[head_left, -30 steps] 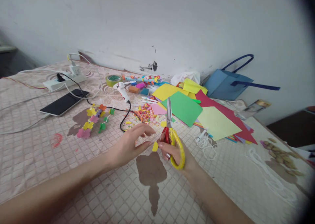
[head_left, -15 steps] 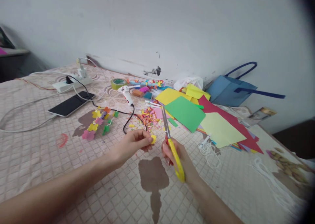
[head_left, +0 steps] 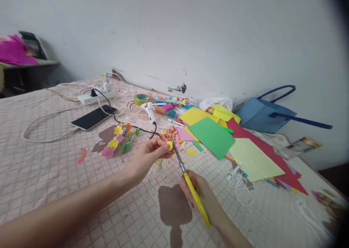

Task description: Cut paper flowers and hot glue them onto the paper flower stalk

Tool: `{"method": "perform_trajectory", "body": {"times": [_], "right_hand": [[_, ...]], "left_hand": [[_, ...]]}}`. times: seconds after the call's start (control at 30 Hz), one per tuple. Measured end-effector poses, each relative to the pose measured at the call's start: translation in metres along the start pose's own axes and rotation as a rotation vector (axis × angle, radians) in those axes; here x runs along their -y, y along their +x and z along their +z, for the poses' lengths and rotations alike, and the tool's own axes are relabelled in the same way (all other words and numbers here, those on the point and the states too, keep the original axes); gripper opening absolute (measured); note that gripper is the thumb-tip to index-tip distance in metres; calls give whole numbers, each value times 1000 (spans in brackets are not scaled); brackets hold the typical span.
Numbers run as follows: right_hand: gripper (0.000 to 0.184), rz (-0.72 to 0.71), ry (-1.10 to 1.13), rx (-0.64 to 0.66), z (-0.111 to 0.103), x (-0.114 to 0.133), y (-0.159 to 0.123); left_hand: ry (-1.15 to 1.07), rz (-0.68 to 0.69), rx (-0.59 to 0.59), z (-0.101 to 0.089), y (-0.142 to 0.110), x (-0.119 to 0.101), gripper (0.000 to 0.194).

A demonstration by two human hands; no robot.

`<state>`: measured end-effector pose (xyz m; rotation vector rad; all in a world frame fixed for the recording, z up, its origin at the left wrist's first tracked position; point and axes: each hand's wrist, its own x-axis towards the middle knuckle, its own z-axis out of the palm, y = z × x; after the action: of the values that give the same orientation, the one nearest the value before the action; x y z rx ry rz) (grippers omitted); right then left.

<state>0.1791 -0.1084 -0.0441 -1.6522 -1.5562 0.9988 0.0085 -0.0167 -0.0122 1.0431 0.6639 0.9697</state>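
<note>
Between the thumb and fingers of my left hand (head_left: 149, 157) is a small yellow piece of craft foam or paper (head_left: 169, 145). My right hand (head_left: 200, 190) grips a pair of scissors (head_left: 188, 179) with yellow handles, its blades pointing up and left beside that piece. The scissor tips overlap its right edge or lie just next to it; I cannot tell which. Behind the hands lies a heap of tiny colored scraps (head_left: 172, 133). A yellow flower cutout (head_left: 191, 152) rests on the cloth right of the blades.
Foam flowers (head_left: 113, 144) on a white strand lie to the left, near a phone (head_left: 92, 118) and a power strip (head_left: 96, 97). A glue gun (head_left: 149, 112) lies behind. Green sheet (head_left: 212, 137), white string (head_left: 241, 188) and a blue bag (head_left: 264, 113) are at right.
The view has turned slightly left. My right hand has brought the scissors closer to the yellow piece, and the blades now reach its edge. My left hand still pinches it.
</note>
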Motion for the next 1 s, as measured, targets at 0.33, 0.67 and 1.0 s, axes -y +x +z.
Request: {"method": "perform_trajectory", "body": {"times": [0.33, 0.67, 1.0], "right_hand": [[32, 24, -30, 16, -2, 8, -2], [34, 24, -4, 6, -2, 4, -1], [32, 38, -31, 13, -3, 6, -2]], "left_hand": [[2, 17, -14, 1, 0, 0, 20], [-5, 13, -6, 1, 0, 1, 18], [11, 16, -5, -1, 0, 2, 17]]}}
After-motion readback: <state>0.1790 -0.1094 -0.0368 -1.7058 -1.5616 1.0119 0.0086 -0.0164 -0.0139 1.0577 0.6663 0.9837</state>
